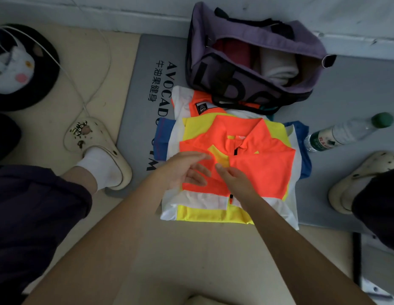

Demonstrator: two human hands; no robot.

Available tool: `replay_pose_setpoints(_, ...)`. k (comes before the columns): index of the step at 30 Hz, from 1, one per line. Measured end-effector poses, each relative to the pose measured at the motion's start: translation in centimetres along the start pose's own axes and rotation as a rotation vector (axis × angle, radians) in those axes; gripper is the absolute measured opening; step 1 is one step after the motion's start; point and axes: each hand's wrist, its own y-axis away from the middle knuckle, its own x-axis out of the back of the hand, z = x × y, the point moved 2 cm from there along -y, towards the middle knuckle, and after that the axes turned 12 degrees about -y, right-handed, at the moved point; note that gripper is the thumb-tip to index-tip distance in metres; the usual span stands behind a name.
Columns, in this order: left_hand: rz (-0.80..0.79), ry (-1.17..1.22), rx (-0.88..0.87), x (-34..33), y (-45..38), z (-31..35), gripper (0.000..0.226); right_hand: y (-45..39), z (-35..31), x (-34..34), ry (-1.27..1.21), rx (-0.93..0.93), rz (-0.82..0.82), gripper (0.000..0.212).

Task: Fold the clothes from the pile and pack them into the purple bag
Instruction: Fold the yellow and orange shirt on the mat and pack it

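Observation:
An orange, yellow and white collared shirt (264, 168) lies on top of a pile of clothes (167, 139) on the floor in front of me, its sleeves folded in. My left hand (187, 170) rests on the shirt's left side with fingers spread and relaxed. My right hand (233, 177) touches the shirt's middle next to a yellow patch, fingers slightly bent. The purple bag (253, 89) stands open just behind the pile, with folded dark red and pale clothes inside it.
A grey mat (350, 89) with black lettering lies under the bag and pile. A plastic water bottle (345, 133) lies to the right. My feet in cream clogs (99, 150) flank the pile. White cables (92, 62) and a dark round cushion sit at left.

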Motion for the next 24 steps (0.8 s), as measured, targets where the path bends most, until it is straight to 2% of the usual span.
replay_pose_setpoints(2, 0.306, -0.170, -0.059, 0.6, -0.9, -0.8, 0.023, -0.3, 0.7, 0.2, 0.011, 0.011, 0.005, 0.036)
replay_pose_setpoints(3, 0.411, -0.248, -0.094, 0.9, -1.3, -1.2, 0.026, -0.5, 0.9, 0.1, 0.011, 0.013, 0.010, 0.026)
replay_pose_setpoints(4, 0.459, -0.309, -0.133, 1.2, -1.7, -1.5, 0.032, -0.7, 1.2, -0.2, 0.024, 0.014, 0.020, 0.023)
replay_pose_setpoints(7, 0.449, -0.554, -0.209, 1.4, -2.6, -2.1, 0.045, -1.2, 2.0, -1.0, 0.147, 0.060, 0.097, 0.029)
replay_pose_setpoints(11, 0.552, -0.902, -0.176, 2.3, -4.2, -2.4, 0.035, -1.1, 2.9, -1.4, 0.238, 0.150, 0.111, 0.042)
replay_pose_setpoints(14, 0.606, -0.913, -0.170, 3.1, -4.7, -2.8, 0.029, -1.0, 3.0, -1.3, 0.214, 0.188, 0.127, 0.032)
replay_pose_setpoints(17, 0.641, -0.880, -0.216, 3.5, -4.9, -2.8, 0.005, -0.9, 2.2, -0.8, 0.058, 0.160, 0.104, 0.019)
replay_pose_setpoints(18, 0.658, -0.853, -0.229, 3.7, -4.9, -2.8, 0.004, -0.8, 2.0, -0.4, 0.018, 0.145, 0.118, 0.014)
replay_pose_setpoints(20, 0.687, -0.807, -0.264, 3.8, -5.2, -2.9, 0.008, -0.5, 1.7, 0.8, -0.001, 0.118, 0.186, 0.012)
replay_pose_setpoints(22, 0.732, -0.764, -0.294, 3.8, -5.6, -3.0, 0.003, -0.3, 1.5, 1.9, -0.040, 0.069, 0.210, 0.018)
replay_pose_setpoints(24, 0.783, -0.666, -0.289, 3.3, -5.7, -3.2, 0.023, -0.2, 1.4, 2.2, -0.087, 0.014, 0.186, 0.023)
